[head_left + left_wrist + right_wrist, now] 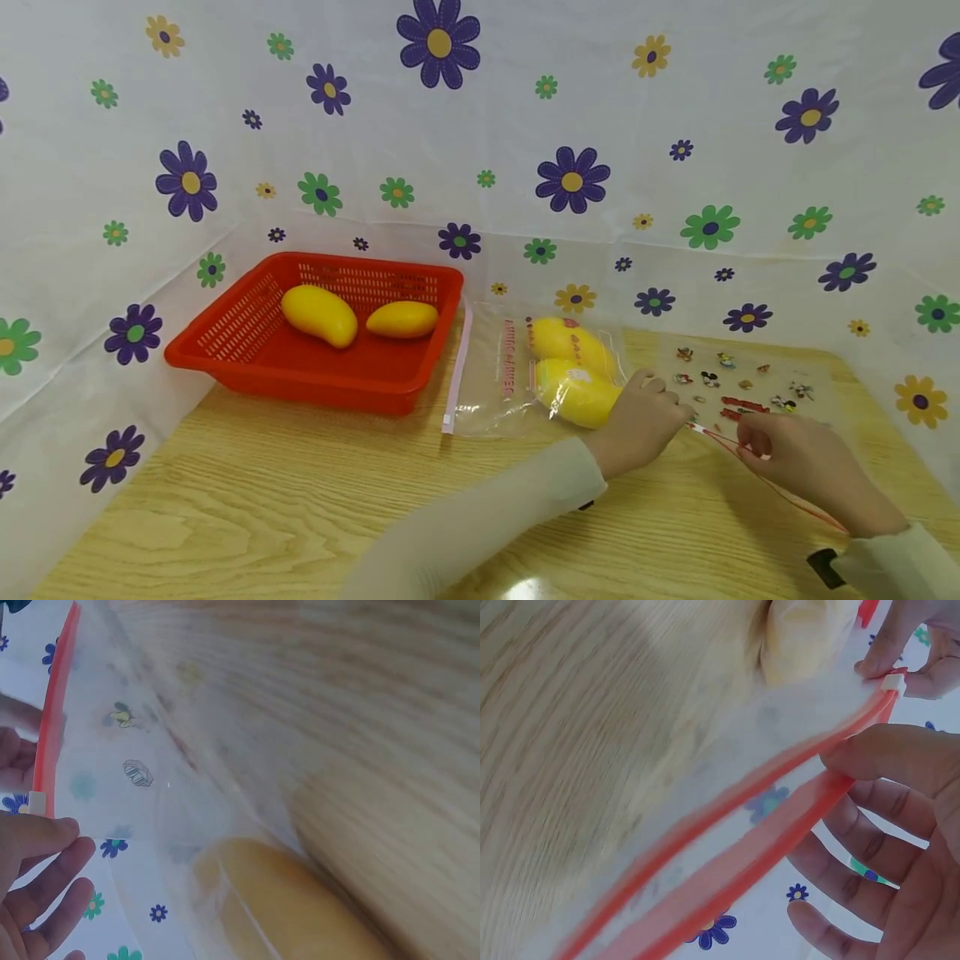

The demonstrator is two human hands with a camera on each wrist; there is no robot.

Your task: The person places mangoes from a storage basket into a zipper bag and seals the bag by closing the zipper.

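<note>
A clear zip bag with cartoon prints and a red zip lies on the table at the right. My left hand pinches its zip's corner beside the white slider. A little farther along, the thumb and fingers of my right hand hold the red zip strip. Its two lips stand apart in the right wrist view. Just behind my left hand lies a second clear zip bag with pink lettering. Inside that one are two yellow mangoes, partly hidden by my left hand.
At the left stands a red plastic basket with two mangoes in it. The wooden table runs along the front. White cloth with printed flowers encloses the back and sides.
</note>
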